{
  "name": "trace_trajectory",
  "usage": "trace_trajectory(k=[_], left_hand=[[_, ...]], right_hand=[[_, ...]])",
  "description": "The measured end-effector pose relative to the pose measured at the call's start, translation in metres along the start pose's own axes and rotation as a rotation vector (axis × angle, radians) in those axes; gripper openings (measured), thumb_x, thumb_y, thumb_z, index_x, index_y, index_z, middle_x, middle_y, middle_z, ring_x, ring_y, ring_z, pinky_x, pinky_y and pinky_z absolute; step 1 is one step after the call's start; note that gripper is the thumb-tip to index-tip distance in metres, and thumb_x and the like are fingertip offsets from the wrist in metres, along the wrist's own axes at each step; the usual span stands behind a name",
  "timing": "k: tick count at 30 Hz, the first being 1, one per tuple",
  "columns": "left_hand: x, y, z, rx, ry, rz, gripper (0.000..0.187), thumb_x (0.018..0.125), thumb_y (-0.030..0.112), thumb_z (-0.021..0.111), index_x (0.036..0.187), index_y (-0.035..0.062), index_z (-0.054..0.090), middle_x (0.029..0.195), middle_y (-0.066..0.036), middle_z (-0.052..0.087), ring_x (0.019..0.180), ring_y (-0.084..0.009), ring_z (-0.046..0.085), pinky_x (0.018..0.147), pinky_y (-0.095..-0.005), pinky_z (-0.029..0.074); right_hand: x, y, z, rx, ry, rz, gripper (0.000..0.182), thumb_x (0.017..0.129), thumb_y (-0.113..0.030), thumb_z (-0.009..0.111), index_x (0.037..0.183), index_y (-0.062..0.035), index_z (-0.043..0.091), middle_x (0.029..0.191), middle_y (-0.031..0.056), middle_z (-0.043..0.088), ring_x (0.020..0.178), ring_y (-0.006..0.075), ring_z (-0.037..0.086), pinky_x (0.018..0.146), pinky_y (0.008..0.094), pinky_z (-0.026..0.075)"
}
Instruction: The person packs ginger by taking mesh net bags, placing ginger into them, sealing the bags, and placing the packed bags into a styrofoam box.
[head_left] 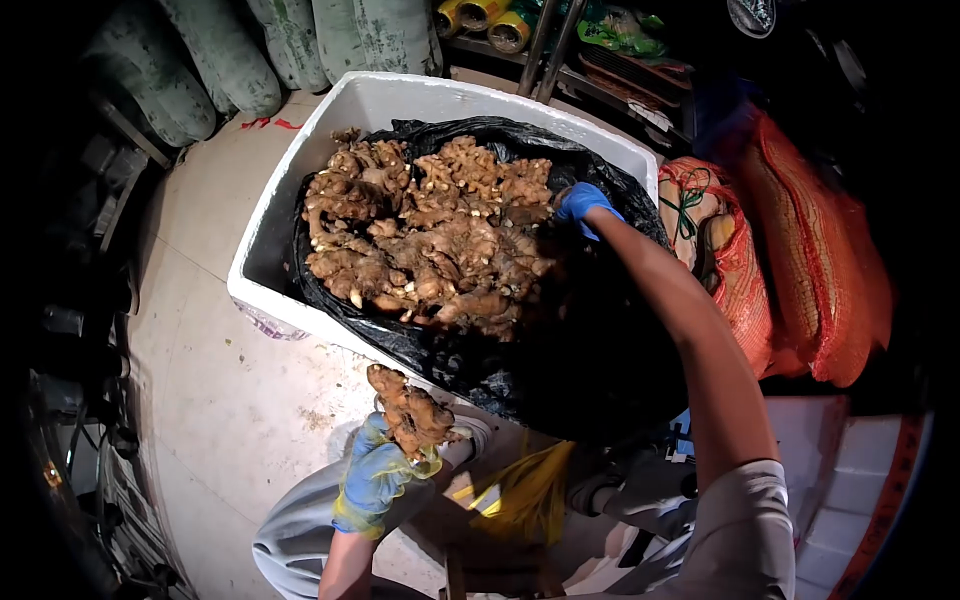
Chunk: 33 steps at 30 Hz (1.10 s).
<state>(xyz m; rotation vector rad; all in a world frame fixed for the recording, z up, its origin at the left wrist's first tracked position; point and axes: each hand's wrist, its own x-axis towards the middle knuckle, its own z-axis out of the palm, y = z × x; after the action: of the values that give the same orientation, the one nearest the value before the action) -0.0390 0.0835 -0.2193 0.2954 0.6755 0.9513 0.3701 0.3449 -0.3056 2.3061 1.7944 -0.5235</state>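
- my left hand (375,480), in a blue glove with a yellowish one showing at the edges, is down near my knee, low in the view.
- its fingers are curled up around a knobby piece of ginger (408,410), which stands up out of my fist, clear of the box and held above the floor.
- my right hand (582,203), also in a blue glove, is stretched out across the box to its far right side.
- the right hand's fingers are bent down into the heap at the edge of the black liner; whether they are pinching a piece there or only resting on it i cannot tell, the spot is too dark.
- the ginger pile (430,235) fills the middle of the white foam box (345,120), lying on a black plastic bag (470,365) that lines the box and spills over its near rim.
- the box sits on a pale tiled floor (215,390), and the near right part of it is in deep shadow.
- just beside the box on the right are orange mesh sacks (810,260), one with lumpy produce showing through the net.
- behind the box at the top left lean several greenish-grey stuffed sacks (230,55).
- a yellow tool or strap (525,490) lies by my legs, between my arms.
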Motion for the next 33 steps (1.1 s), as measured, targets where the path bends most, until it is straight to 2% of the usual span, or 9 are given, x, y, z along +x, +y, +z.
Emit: trace_trajectory(k=[6, 8, 10, 12, 17, 23, 26, 30, 33], left_hand=[[-0.010, 0.011, 0.033, 0.010, 0.050, 0.029, 0.028, 0.074, 0.000, 0.049, 0.102, 0.0014, 0.045, 0.101, -0.013, 0.053, 0.086, -0.0197, 0.055, 0.072, -0.0290, 0.046], [-0.013, 0.006, 0.003, 0.033, -0.027, 0.048, 0.028, 0.077, 0.002, 0.049, 0.104, 0.0020, 0.045, 0.100, -0.013, 0.053, 0.085, -0.0197, 0.056, 0.073, -0.0317, 0.046], [-0.017, 0.016, 0.029, 0.047, 0.012, 0.111, 0.026, 0.080, 0.004, 0.048, 0.105, 0.0022, 0.045, 0.099, -0.013, 0.053, 0.084, -0.0182, 0.056, 0.073, -0.0320, 0.047], [-0.021, 0.022, 0.040, 0.052, -0.002, 0.107, 0.026, 0.081, 0.007, 0.048, 0.106, 0.0012, 0.044, 0.098, -0.012, 0.053, 0.083, -0.0166, 0.055, 0.074, -0.0306, 0.047], [-0.036, 0.029, 0.057, 0.218, 0.000, 0.247, 0.030, 0.082, 0.009, 0.049, 0.109, -0.0011, 0.044, 0.098, -0.011, 0.053, 0.084, -0.0138, 0.054, 0.077, -0.0267, 0.045], [-0.075, 0.033, 0.084, 0.239, -0.049, 0.297, 0.030, 0.083, 0.011, 0.048, 0.111, -0.0020, 0.046, 0.101, -0.009, 0.053, 0.087, -0.0120, 0.053, 0.076, -0.0236, 0.044], [-0.097, 0.031, 0.096, 0.245, -0.123, 0.314, 0.033, 0.083, 0.013, 0.048, 0.112, -0.0014, 0.045, 0.101, -0.010, 0.053, 0.087, -0.0123, 0.053, 0.075, -0.0251, 0.044], [-0.120, 0.026, 0.101, 0.188, -0.286, 0.364, 0.041, 0.080, 0.013, 0.051, 0.116, -0.0029, 0.040, 0.107, -0.014, 0.050, 0.095, -0.0180, 0.052, 0.080, -0.0291, 0.044], [-0.137, 0.023, 0.105, 0.284, -0.311, 0.317, 0.059, 0.069, 0.005, 0.064, 0.118, -0.0025, 0.032, 0.109, -0.013, 0.049, 0.103, -0.0181, 0.048, 0.088, -0.0279, 0.038]], right_hand=[[-0.036, 0.004, -0.044, 0.139, 0.265, 0.047, 0.029, 0.054, -0.021, 0.067, 0.072, 0.0009, 0.062, 0.077, 0.0242, 0.057, 0.073, 0.0372, 0.056, 0.064, 0.0400, 0.046], [-0.090, -0.010, -0.083, 0.103, 0.328, -0.058, 0.034, 0.054, -0.024, 0.069, 0.070, 0.0043, 0.060, 0.072, 0.0243, 0.057, 0.069, 0.0367, 0.057, 0.061, 0.0390, 0.046], [-0.118, -0.003, -0.104, 0.360, 0.287, 0.013, 0.035, 0.056, -0.024, 0.070, 0.068, 0.0065, 0.057, 0.064, 0.0207, 0.056, 0.062, 0.0303, 0.057, 0.058, 0.0346, 0.044], [-0.158, -0.001, -0.120, 0.725, 0.222, -0.155, 0.017, 0.064, -0.010, 0.066, 0.069, 0.0017, 0.055, 0.062, 0.0066, 0.056, 0.058, 0.0120, 0.050, 0.057, 0.0240, 0.042], [-0.283, -0.055, -0.169, 1.081, 0.001, -0.397, 0.016, 0.073, -0.007, 0.063, 0.086, 0.0015, 0.059, 0.076, 0.0029, 0.058, 0.066, 0.0082, 0.051, 0.062, 0.0195, 0.042], [-0.396, -0.139, -0.216, 0.774, -0.249, -0.663, 0.022, 0.074, -0.009, 0.056, 0.096, -0.0031, 0.060, 0.087, 0.0044, 0.061, 0.083, 0.0119, 0.054, 0.074, 0.0241, 0.042], [-0.414, -0.166, -0.209, 0.478, -0.057, -0.972, 0.020, 0.071, -0.015, 0.058, 0.087, -0.0022, 0.059, 0.080, 0.0123, 0.059, 0.073, 0.0192, 0.057, 0.068, 0.0285, 0.044], [-0.442, -0.182, -0.205, 0.394, 0.019, -0.814, 0.023, 0.068, -0.018, 0.059, 0.084, -0.0013, 0.058, 0.074, 0.0160, 0.057, 0.067, 0.0233, 0.057, 0.063, 0.0302, 0.044], [-0.453, -0.181, -0.198, 0.549, 0.022, -0.792, 0.024, 0.067, -0.020, 0.060, 0.082, -0.0022, 0.058, 0.073, 0.0156, 0.057, 0.065, 0.0257, 0.057, 0.058, 0.0321, 0.044]])
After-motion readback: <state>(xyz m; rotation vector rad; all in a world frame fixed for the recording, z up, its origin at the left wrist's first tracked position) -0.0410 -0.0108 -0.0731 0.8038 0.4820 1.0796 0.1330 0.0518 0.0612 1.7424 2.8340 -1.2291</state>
